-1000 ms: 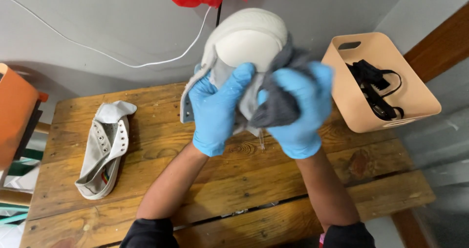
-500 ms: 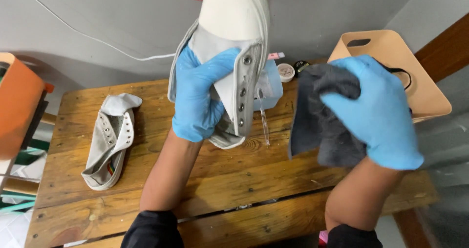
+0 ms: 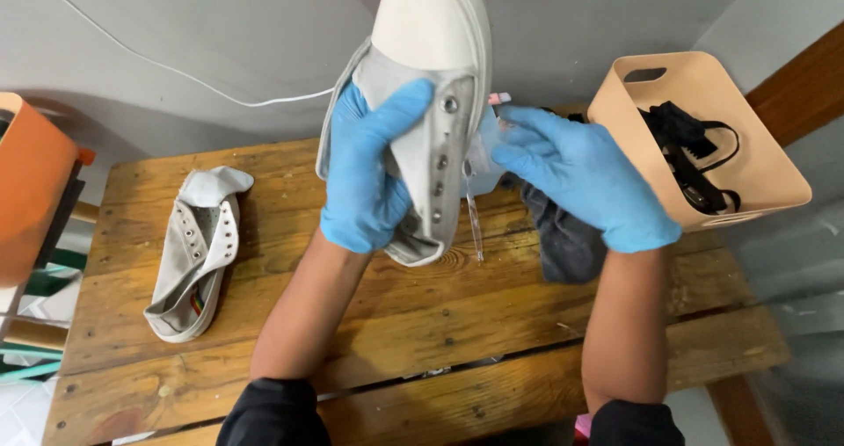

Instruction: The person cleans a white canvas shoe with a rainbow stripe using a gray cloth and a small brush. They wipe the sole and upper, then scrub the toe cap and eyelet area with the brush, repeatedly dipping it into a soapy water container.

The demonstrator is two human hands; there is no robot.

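Overhead, L hand [image 3: 369, 178] wraps fully round the held shoe [image 3: 428, 86], lifted above the bench [image 3: 290, 323], long axis running away from the wearer, toe far. R hand [image 3: 585, 182], just right of it, pinches a dark cloth [image 3: 563, 239] (fingers closed). Count: 2 shoes, second shoe [image 3: 193, 253] flat at bench's left; 1 cloth; 1 tan bin [image 3: 703, 94] at bench's right.

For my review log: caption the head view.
Gloved left hand lifts a pale sneaker; right hand holds a grey cloth.

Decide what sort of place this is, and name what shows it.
Probably a small home or workshop shoe-cleaning spot: a rough wooden table, gloved hands holding a laceless grey sneaker and dark cloth, a second sneaker waiting.
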